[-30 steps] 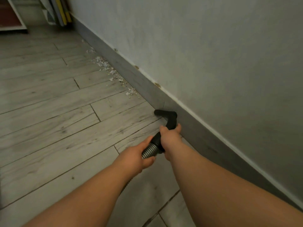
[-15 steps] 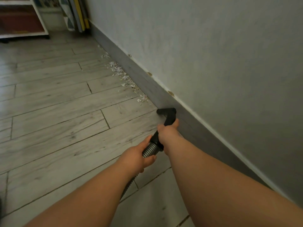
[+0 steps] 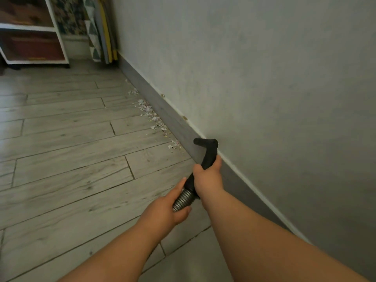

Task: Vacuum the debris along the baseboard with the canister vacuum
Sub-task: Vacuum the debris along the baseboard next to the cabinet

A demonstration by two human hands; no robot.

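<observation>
A black bent vacuum handle [image 3: 208,151] ends in an open tip pointing left, just off the grey baseboard [image 3: 173,121]. My right hand [image 3: 207,178] grips the black handle. My left hand [image 3: 168,210] holds the ribbed silver hose [image 3: 183,200] right behind it. A trail of small white and pinkish paper scraps [image 3: 154,121] lies on the wooden floor along the baseboard, its closest bits a short way left of the tip. The canister is out of view.
A grey wall [image 3: 264,78] fills the right side. At the far end, folded boards or mats [image 3: 101,29] lean in the corner, and a white shelf unit [image 3: 34,37] stands at the top left. Pale wooden floor [image 3: 71,159] stretches to the left.
The view has tilted up and moved forward along the wall; the shelf and leaning boards show more fully. The handle tip has come closer to the scraps. Both grips are unchanged.
</observation>
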